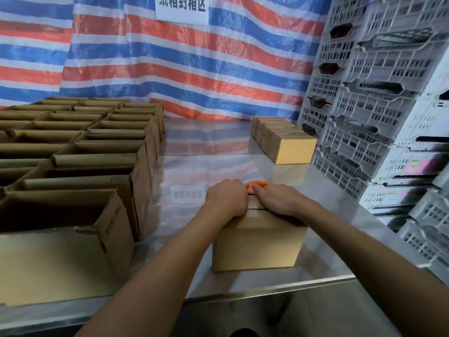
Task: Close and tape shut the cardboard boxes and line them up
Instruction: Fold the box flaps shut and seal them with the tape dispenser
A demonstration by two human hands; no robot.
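The task looks early. Well beyond the right grip [277, 199], a short row of closed boxes [289, 147] stands lined up edge to edge on the desk [218, 166]. Far to the left of the left grip [227, 199] a much larger block of open boxes [97, 152] waits, so most of the work seems left to do.

The box in hand [257, 244] sits directly under both grips, near the desk's front edge. Its top flaps are folded down and meet at a dark seam between the two grips. No tape shows on that seam, so I judge this box closed but not yet sealed.

The right grip lies flat on the top, fingers stretched out and pressing the flap down, grasping nothing. The left grip has its fingers curled over the far edge of the top, and I cannot tell what they hold. An orange tool [260, 183], probably the tape dispenser, peeks out just behind both grips.

The open boxes are dark inside and their contents cannot be made out. To the right of the right grip rise stacked grey plastic crates [379, 98], and some hold dark things too unclear to name.
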